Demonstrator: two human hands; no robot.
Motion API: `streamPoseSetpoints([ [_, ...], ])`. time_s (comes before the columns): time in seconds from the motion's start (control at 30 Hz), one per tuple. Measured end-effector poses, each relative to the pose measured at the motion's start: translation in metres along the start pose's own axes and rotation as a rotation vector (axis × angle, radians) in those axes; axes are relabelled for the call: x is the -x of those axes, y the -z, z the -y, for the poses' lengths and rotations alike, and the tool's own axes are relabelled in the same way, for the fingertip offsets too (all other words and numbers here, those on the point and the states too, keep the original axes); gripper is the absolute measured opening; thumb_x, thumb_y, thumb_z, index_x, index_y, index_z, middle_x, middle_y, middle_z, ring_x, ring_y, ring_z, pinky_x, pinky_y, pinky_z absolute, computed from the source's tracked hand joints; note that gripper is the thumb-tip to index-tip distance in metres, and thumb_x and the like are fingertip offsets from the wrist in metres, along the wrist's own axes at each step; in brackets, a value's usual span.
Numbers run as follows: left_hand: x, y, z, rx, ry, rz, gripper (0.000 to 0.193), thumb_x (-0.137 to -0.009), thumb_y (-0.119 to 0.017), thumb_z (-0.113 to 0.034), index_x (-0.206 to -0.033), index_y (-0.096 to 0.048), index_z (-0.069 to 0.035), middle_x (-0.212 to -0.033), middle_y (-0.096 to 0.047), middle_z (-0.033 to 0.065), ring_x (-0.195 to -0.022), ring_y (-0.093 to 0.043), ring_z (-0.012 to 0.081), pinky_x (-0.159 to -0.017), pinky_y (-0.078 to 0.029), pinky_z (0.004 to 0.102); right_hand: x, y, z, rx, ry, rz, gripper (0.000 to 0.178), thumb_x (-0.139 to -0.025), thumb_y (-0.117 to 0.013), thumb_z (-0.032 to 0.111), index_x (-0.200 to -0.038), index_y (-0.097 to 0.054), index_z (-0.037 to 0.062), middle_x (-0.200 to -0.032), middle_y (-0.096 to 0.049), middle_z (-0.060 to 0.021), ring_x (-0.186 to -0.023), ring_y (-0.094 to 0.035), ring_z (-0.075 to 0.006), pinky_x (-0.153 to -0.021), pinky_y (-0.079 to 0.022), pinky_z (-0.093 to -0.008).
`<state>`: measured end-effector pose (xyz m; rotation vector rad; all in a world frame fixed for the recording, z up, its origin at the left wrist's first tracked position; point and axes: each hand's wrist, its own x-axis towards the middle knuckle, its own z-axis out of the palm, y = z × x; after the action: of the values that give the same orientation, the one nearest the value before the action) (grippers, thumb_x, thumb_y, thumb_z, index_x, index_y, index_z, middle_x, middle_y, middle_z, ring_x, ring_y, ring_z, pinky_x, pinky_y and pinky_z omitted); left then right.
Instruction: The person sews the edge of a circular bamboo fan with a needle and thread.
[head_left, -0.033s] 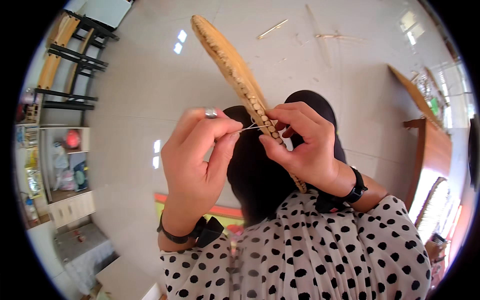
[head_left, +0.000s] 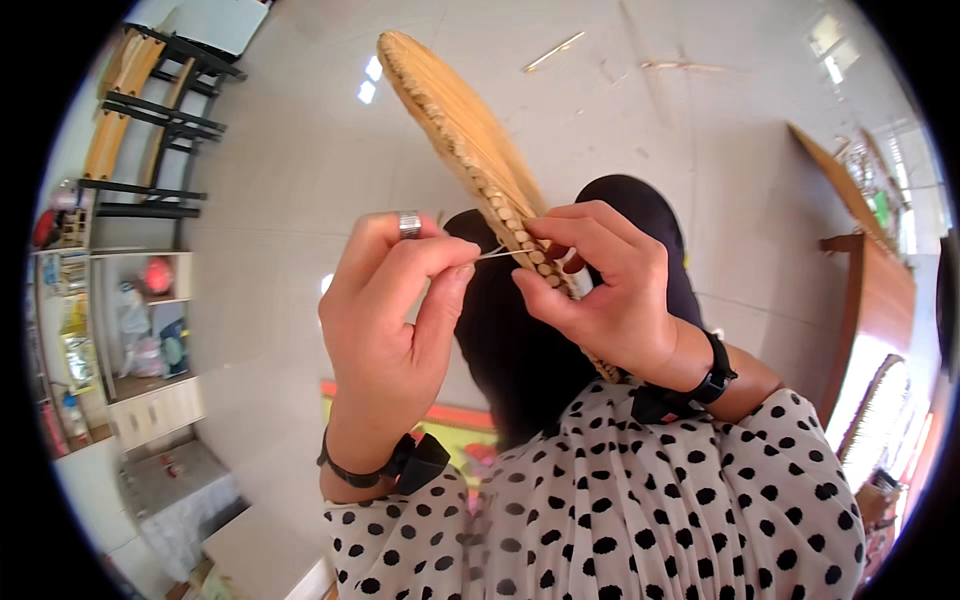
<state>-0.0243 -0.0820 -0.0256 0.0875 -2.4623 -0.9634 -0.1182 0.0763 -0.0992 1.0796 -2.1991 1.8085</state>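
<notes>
A flat, rounded mat of tan plant stalks [head_left: 470, 120] stands on edge across my black-clad lap, tilted with its far end up to the left. Its edge facing me shows a row of round cut stalk ends. My right hand [head_left: 625, 290] grips this edge between thumb and fingers. To the left of the edge, my left hand [head_left: 395, 290] pinches a thin pale thread [head_left: 505, 253] that runs taut into the stalk ends beside my right thumb. Whether a needle is among the fingers cannot be made out.
Loose stalk pieces [head_left: 553, 51] lie on the tiled floor ahead. Black-legged wooden furniture [head_left: 165, 120] and an open shelf unit [head_left: 150, 385] stand at the left. A brown wooden table [head_left: 875, 300] is at the right, with a tan board-like piece [head_left: 840, 185] beyond it.
The mat's far part has turned slightly, so more of its flat face shows. Both hands keep their grips, and the thread still runs between them.
</notes>
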Motion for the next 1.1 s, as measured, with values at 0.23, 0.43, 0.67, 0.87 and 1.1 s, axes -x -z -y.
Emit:
streamPoseSetpoints([
  [0.23,0.0,0.017,-0.034,-0.555,-0.009,0.138,0.02,-0.076,-0.072,0.004,-0.094,-0.071,-0.005,-0.078,-0.051,0.007,-0.062,-0.054,0.02,-0.054,-0.043,0.0289,0.007,-0.015,0.001,-0.116,-0.049,0.053,0.033,-0.067,-0.084,0.008,-0.095,-0.067,-0.0004,-0.09,-0.067,-0.0112,-0.072,-0.068,-0.0238,-0.063,-0.056,-0.0307],
  [0.43,-0.02,0.01,-0.061,-0.841,-0.073,0.324,0.025,-0.069,-0.069,0.001,-0.094,-0.071,-0.005,-0.079,-0.048,0.0074,-0.066,-0.056,0.0224,-0.055,-0.045,0.0327,0.012,-0.014,-0.006,-0.17,-0.039,0.047,0.034,-0.066,-0.084,0.01,-0.094,-0.066,0.0015,-0.088,-0.066,-0.0102,-0.072,-0.067,-0.0262,-0.062,-0.056,-0.0321],
  [0.67,-0.047,-0.002,-0.073,-0.975,-0.093,0.469,0.021,-0.068,-0.067,0.0,-0.089,-0.068,-0.004,-0.08,-0.047,0.008,-0.07,-0.057,0.024,-0.056,-0.045,0.0358,0.005,-0.008,-0.015,-0.199,-0.021,-0.001,0.034,-0.066,-0.084,0.011,-0.092,-0.066,0.0021,-0.089,-0.065,-0.0098,-0.07,-0.066,-0.0263,-0.061,-0.056,-0.0336],
  [0.87,-0.058,-0.004,-0.076,-0.891,0.02,0.52,0.012,-0.076,-0.067,0.001,-0.088,-0.067,-0.003,-0.078,-0.05,0.0089,-0.066,-0.057,0.0256,-0.055,-0.043,0.0359,0.006,-0.002,-0.011,-0.286,-0.038,0.004,0.032,-0.067,-0.084,0.01,-0.091,-0.064,0.0016,-0.091,-0.063,-0.0099,-0.07,-0.066,-0.0239,-0.059,-0.056,-0.0321],
  [1.1,-0.054,-0.002,-0.047,-0.468,0.359,0.45,0.011,-0.082,-0.066,0.004,-0.091,-0.069,-0.003,-0.076,-0.055,0.006,-0.064,-0.055,0.0162,-0.055,-0.04,0.0281,0.008,0.002,-0.02,-0.292,-0.079,0.017,0.032,-0.069,-0.085,0.009,-0.088,-0.062,0.0011,-0.093,-0.062,-0.0091,-0.068,-0.065,-0.0205,-0.058,-0.055,-0.0296],
])
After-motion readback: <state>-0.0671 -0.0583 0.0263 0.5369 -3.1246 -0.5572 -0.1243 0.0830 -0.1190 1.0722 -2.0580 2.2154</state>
